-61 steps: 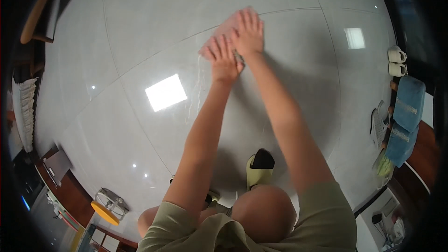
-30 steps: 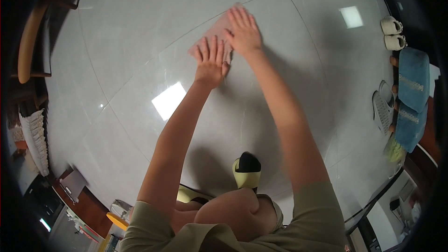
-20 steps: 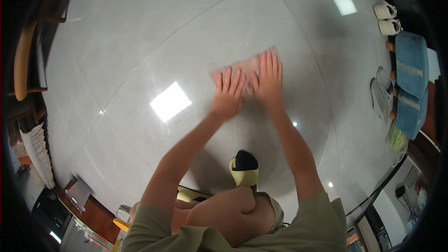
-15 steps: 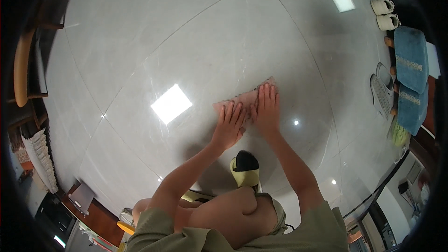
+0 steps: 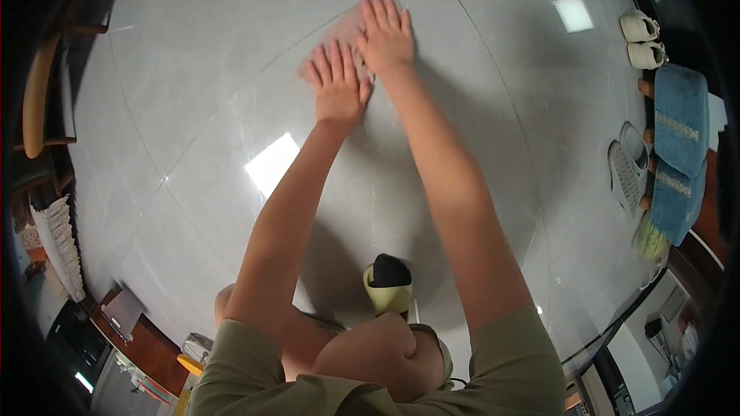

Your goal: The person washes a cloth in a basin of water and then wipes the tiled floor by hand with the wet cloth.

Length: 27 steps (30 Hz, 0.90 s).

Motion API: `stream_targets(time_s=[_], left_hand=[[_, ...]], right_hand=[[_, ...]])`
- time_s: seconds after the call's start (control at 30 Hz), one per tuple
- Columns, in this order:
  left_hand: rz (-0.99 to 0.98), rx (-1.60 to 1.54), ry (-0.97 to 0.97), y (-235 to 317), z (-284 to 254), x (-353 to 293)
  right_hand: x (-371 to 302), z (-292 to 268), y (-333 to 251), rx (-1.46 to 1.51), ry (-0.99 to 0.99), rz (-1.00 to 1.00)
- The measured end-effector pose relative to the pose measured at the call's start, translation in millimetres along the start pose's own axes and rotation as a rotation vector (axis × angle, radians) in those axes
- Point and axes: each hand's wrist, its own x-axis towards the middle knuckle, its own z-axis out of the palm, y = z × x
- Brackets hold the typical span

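Note:
A pink cloth (image 5: pixel 343 28) lies flat on the glossy grey tiled floor (image 5: pixel 193 92), far out in front of me. Both arms are stretched toward it. My left hand (image 5: pixel 338 92) presses on its near left part, fingers spread and palm down. Beside it and a little farther out, my right hand (image 5: pixel 388 40) rests flat on the cloth's right part, with fingers extended. Much of the cloth is covered by the two hands.
My foot in a yellow-green slipper (image 5: pixel 388 285) is below the hands. To the right stand cream shoes (image 5: pixel 646 54), grey slippers (image 5: pixel 626 169) and blue-covered seats (image 5: pixel 680 119). A wooden chair (image 5: pixel 38 100) is at the left, with a brown cabinet (image 5: pixel 146 343) at lower left.
Both hands have slid the cloth forward and to the left, away from my foot. My arms are now more stretched out.

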Motion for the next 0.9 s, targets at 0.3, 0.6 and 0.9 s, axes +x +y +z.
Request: stream_targets(time_s=[0.3,0.6,0.9], left_hand=[[0.051,-0.041,-0.052,82.1,10.2,12.6],[0.311,-0.208,-0.363,100.5,-17.0,-159.9],[0.408,-0.322,-0.311,54.1,-17.9,-191.1]], right_hand=[[-67.5,-25.3,84.0,0.000,0.056,0.078],[-260.5,-78.1,31.8,-0.024,-0.283,0.078],[-277.4,-84.7,-10.9,-0.014,-0.428,-0.034]])
